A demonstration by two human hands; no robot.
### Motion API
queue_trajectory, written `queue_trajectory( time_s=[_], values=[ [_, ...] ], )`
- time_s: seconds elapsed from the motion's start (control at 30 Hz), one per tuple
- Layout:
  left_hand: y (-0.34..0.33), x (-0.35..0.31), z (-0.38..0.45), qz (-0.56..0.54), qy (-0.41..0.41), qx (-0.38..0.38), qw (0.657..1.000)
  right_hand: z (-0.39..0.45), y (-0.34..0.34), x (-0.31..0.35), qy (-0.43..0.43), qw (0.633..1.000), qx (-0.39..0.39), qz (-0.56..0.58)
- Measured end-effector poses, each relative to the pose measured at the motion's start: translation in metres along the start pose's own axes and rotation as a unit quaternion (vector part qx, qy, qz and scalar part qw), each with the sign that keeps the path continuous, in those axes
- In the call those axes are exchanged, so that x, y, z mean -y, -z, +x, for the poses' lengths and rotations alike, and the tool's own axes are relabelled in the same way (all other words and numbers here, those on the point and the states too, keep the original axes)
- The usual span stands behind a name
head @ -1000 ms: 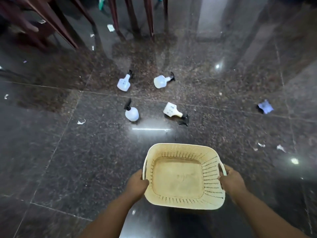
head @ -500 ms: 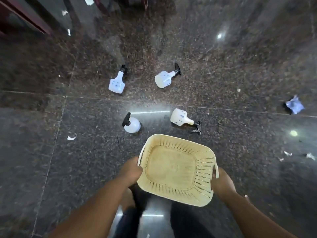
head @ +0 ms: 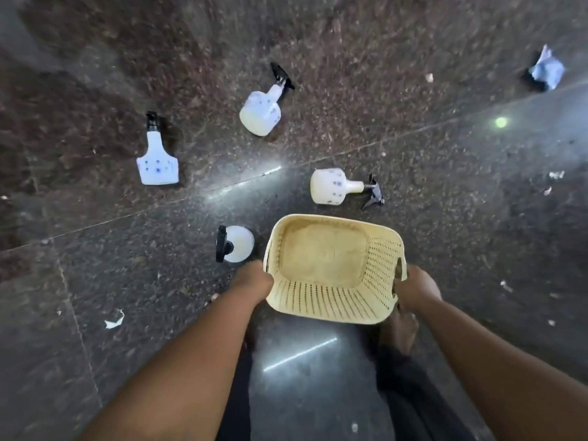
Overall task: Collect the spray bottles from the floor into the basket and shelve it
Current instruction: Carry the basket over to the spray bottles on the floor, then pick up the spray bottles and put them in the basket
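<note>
I hold an empty cream perforated basket (head: 334, 300) low over the dark floor, my left hand (head: 254, 280) on its left rim and my right hand (head: 416, 286) on its right handle. Several white spray bottles with black trigger heads lie on the floor beyond it. One round bottle (head: 237, 243) rests just left of the basket. Another (head: 331, 186) lies on its side right above the basket's far rim. A flat-sided bottle (head: 157, 162) lies further left, and one more bottle (head: 262, 111) lies at the back.
The floor is polished dark granite with tile seams and bright light reflections. Small white paper scraps (head: 114, 320) are scattered about, and a crumpled blue-white scrap (head: 547, 70) lies at the far right. My legs and a bare foot (head: 399, 329) show under the basket.
The view has tipped down and come closer to the bottles. The basket has moved forward and down, now right beside the two nearest bottles. Both hands keep their grip.
</note>
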State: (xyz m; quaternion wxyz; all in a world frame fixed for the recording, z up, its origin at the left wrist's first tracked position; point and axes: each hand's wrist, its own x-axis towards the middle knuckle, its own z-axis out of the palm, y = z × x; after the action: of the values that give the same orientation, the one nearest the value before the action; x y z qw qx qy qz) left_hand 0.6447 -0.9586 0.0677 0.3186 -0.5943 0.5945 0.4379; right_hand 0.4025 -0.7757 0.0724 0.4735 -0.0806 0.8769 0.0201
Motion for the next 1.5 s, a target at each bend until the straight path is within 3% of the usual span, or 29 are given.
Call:
queue_trajectory(
  time_s=[0.3, 0.53, 0.63, 0.83, 1.03, 1.33, 1.5],
  values=[
    [0.013, 0.031, 0.051, 0.045, -0.006, 0.057, 0.997, 0.018, -0.052, 0.016, -0.062, 0.995, -0.033, 0.068],
    [0.027, 0.042, 0.052, 0.002, -0.036, 0.068, 0.997, 0.027, -0.023, 0.026, -0.033, 0.997, -0.007, 0.064],
    [0.038, 0.061, 0.038, -0.027, 0.014, 0.069, 0.997, 0.025, 0.003, 0.030, -0.017, 0.996, -0.025, 0.079],
    [0.065, 0.092, 0.037, -0.103, 0.065, -0.027, 0.992, 0.043, 0.045, 0.061, 0.043, 0.998, -0.034, 0.025],
    [0.066, 0.077, 0.062, -0.137, -0.037, -0.084, 0.986, 0.092, 0.039, 0.091, 0.112, 0.993, -0.031, -0.016],
    [0.041, 0.074, 0.075, -0.089, -0.089, -0.182, 0.975, 0.159, 0.016, 0.104, 0.101, 0.992, -0.059, -0.039],
    [0.036, 0.081, 0.081, -0.077, -0.089, -0.190, 0.975, 0.184, 0.003, 0.105, 0.036, 0.996, -0.069, 0.048]
  ],
)
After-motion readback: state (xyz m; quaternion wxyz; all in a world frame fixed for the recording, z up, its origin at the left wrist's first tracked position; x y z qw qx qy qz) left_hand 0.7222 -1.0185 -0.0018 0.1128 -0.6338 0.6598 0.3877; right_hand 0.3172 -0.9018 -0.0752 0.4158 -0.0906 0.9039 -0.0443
